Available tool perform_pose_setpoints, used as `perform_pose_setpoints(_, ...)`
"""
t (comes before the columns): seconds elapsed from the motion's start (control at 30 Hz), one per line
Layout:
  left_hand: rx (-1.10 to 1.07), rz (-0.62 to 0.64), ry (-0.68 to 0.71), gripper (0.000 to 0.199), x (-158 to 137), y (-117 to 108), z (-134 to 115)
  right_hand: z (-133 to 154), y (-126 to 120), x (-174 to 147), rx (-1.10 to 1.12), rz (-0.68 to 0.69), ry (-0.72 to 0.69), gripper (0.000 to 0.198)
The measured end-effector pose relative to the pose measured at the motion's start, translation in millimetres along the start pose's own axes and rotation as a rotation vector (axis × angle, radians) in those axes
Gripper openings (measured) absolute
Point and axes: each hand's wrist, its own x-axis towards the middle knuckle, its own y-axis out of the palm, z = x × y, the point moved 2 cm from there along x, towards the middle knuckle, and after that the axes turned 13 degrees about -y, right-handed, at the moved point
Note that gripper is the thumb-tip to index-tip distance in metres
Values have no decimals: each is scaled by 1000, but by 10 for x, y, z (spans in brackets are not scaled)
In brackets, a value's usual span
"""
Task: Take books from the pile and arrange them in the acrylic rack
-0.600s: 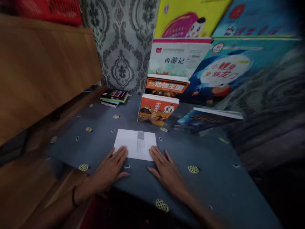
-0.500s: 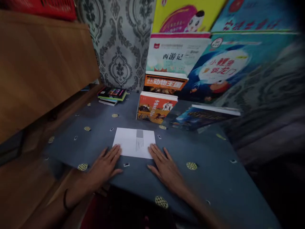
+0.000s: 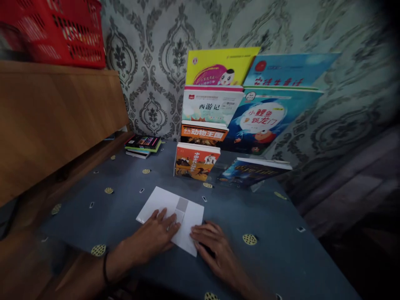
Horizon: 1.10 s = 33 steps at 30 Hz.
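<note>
Two bare hands on one white sheet [image 3: 156,203]: left hand [image 3: 160,233] lies across its near side, fingers loosely spread and not pinching anything; right hand [image 3: 217,248] is curled against its right edge, touching, and honestly I can't tell if it's gripping that edge or just resting there.

Big to small, then. One patterned wall [image 3: 168,71]. One blue-grey table [image 3: 125,208], with the sheet lying askew on it, in front of the books. One wooden cabinet [image 3: 59,125] on the left, one red basket [image 3: 86,37] on top. Seven books propped up, by my count: teal [image 3: 265,104], light blue [image 3: 290,68], yellow [image 3: 212,60], white with a pink top [image 3: 215,98], dark blue [image 3: 250,173], red-orange [image 3: 195,166], orange [image 3: 206,134]. One small stack of books [image 3: 142,143] at the back, can't count how many. One dark band [image 3: 105,271] near the left wrist. Smallest: one grey block [image 3: 182,204] printed on the sheet.
</note>
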Motion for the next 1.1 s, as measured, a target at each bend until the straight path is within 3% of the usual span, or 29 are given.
perform_pose_setpoints(0.1,22,85,76,48,55,-157,-78,61,-71,48,141,-56,22,29)
perform_pose_setpoints(0.2,79,90,124,51,74,-177,-82,87,-97,63,246,-59,86,29)
perform_pose_setpoints(0.33,181,83,151,67,95,75,-32,87,-81,30,295,-80,133,29)
perform_pose_setpoints(0.43,234,53,101,68,144,329,-9,67,-77,-2,324,-112,168,30)
perform_pose_setpoints(0.53,200,23,23,70,174,437,7,20,-107,-45,346,-214,205,33)
perform_pose_setpoints(0.63,-157,67,-25,61,132,294,40,-54,-139,-119,348,-351,297,39)
perform_pose_setpoints(0.7,-500,61,-67,49,79,75,63,-102,-140,-162,398,-417,356,49)
perform_pose_setpoints(0.8,-848,37,-188,37,39,-295,49,-149,-138,-169,546,-570,338,72)
perform_pose_setpoints(0.9,-1303,50,-370,45,102,-562,-44,-175,-148,-130,669,-735,360,89)
perform_pose_setpoints(1.0,-1758,-107,-544,58,206,-653,-162,-148,-125,-65,811,-598,409,77)
perform_pose_setpoints(1.1,-1986,-258,-677,63,231,-540,-242,-139,-92,-37,888,-399,527,56)
